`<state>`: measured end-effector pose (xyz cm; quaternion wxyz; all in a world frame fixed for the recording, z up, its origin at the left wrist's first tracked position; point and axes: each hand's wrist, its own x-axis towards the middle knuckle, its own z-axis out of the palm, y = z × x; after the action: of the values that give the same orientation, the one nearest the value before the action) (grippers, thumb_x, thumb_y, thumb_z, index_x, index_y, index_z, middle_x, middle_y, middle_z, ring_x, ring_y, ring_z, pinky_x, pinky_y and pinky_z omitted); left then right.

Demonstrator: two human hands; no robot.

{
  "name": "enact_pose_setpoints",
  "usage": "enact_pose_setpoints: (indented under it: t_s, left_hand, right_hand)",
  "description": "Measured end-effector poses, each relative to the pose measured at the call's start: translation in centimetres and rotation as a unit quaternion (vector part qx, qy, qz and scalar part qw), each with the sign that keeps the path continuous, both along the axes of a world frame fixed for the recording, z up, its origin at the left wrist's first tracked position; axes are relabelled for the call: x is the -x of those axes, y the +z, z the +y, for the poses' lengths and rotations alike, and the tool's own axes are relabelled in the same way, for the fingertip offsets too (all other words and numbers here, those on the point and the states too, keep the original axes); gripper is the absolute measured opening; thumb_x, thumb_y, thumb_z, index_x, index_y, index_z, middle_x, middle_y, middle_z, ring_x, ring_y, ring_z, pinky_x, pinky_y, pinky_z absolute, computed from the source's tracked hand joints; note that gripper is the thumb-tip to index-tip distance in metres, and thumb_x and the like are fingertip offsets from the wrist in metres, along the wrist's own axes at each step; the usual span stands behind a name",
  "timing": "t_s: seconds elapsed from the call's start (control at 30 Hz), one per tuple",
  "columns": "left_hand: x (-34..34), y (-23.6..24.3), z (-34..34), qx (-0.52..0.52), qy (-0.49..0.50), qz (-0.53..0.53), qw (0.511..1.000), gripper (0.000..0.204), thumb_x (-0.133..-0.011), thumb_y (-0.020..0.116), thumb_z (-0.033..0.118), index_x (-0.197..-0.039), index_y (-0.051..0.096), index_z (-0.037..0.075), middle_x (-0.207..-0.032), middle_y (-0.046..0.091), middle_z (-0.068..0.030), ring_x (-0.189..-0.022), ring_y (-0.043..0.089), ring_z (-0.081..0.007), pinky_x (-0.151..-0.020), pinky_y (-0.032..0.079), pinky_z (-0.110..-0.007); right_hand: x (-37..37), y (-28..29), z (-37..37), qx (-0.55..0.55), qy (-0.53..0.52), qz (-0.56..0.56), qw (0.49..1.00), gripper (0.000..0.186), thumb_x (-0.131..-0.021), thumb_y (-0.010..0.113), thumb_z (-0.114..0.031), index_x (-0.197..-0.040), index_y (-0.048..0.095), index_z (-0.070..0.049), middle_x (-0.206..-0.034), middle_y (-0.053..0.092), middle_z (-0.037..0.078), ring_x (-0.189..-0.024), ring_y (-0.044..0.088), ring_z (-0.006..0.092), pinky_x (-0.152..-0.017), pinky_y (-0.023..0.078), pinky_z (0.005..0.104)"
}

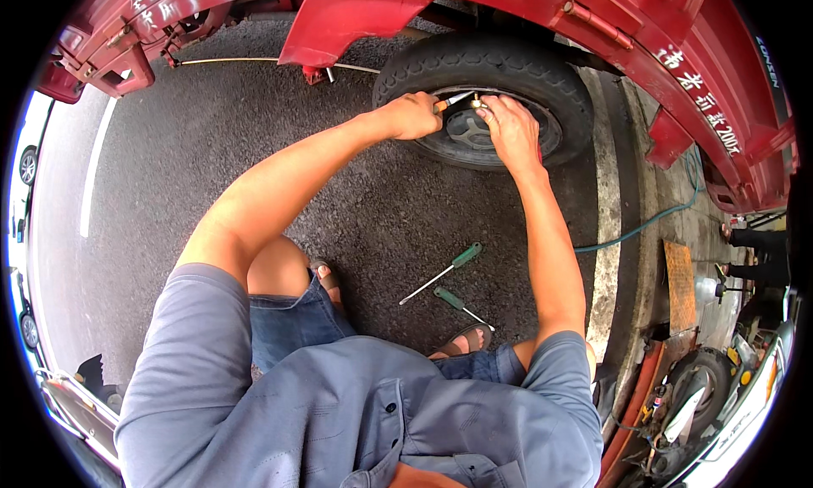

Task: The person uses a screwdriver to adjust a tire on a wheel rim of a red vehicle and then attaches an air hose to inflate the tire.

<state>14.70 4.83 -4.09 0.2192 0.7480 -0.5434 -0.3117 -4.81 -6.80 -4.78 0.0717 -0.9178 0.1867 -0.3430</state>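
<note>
My left hand (pixel 412 117) is closed round the orange handle of a screwdriver-like tool (pixel 441 106). Its metal shaft points right, along the upper part of the wheel rim (pixel 550 132). My right hand (pixel 512 130) is at the rim's upper right, thumb and fingers pinched on a small brass-coloured fitting (pixel 477 102). The shaft's tip is close to this fitting; whether they touch, I cannot tell. Around the rim is a black tyre (pixel 474 58), mounted under a red vehicle body (pixel 351 18). My fingers partly cover the rim.
Two green-handled screwdrivers lie on the asphalt between my feet, one longer (pixel 440 274) and one shorter (pixel 450 299). A teal hose (pixel 639 227) runs along the right, across a white painted line (pixel 606 234). A person in dark trousers (pixel 758 255) stands far right, near a motorbike wheel (pixel 703 386).
</note>
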Motion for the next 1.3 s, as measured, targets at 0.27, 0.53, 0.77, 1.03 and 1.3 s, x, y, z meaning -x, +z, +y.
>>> enact_pose_setpoints:
  t_s: [0.27,0.53,0.77,1.03,1.3]
  left_hand:
    - [-0.2,-0.1,0.0,0.0,-0.003,-0.004,1.0,0.036,-0.088,0.056,0.03,-0.108,0.063,0.002,-0.099,0.068,-0.0258,-0.102,0.065,-0.0407,-0.088,0.047,-0.046]
    - [-0.4,0.3,0.1,-0.003,-0.008,-0.004,1.0,0.031,-0.087,0.055,0.026,-0.105,0.063,0.003,-0.097,0.068,-0.026,-0.099,0.066,-0.0415,-0.084,0.048,-0.047]
    - [-0.4,0.5,0.2,-0.005,-0.03,-0.02,0.999,0.029,-0.085,0.056,0.024,-0.101,0.063,0.001,-0.094,0.068,-0.0265,-0.096,0.066,-0.0412,-0.083,0.048,-0.047]
    - [-0.2,1.7,0.4,-0.02,-0.026,-0.001,0.999,0.024,-0.085,0.055,0.023,-0.094,0.061,0.001,-0.082,0.066,-0.019,-0.083,0.066,-0.0337,-0.074,0.047,-0.044]
    - [-0.3,1.3,0.3,-0.024,-0.03,0.004,0.999,0.02,-0.084,0.055,0.02,-0.091,0.059,0.002,-0.079,0.065,-0.0171,-0.079,0.064,-0.0323,-0.072,0.046,-0.044]
  right_hand:
    - [-0.2,0.0,0.3,-0.015,-0.009,-0.005,1.0,0.019,-0.083,0.072,-0.016,-0.1,0.069,-0.006,-0.087,0.065,0.011,-0.084,0.065,0.0324,-0.074,0.052,0.0434]
    - [-0.7,0.2,0.8,-0.012,-0.028,-0.022,0.999,0.018,-0.084,0.072,-0.016,-0.099,0.069,-0.006,-0.09,0.067,0.011,-0.085,0.065,0.0332,-0.075,0.051,0.044]
    - [-1.0,-0.9,0.9,-0.026,-0.043,-0.051,0.997,0.017,-0.085,0.071,-0.016,-0.099,0.068,-0.007,-0.091,0.067,0.012,-0.086,0.065,0.0342,-0.075,0.051,0.044]
    - [-1.0,-1.1,0.6,-0.022,-0.04,-0.047,0.998,0.018,-0.088,0.069,-0.017,-0.104,0.069,-0.008,-0.093,0.067,0.012,-0.085,0.065,0.0332,-0.075,0.052,0.041]
    - [-1.0,-1.1,0.5,-0.029,-0.043,-0.042,0.998,0.019,-0.088,0.07,-0.018,-0.104,0.069,-0.008,-0.093,0.067,0.011,-0.085,0.065,0.0322,-0.075,0.052,0.0404]
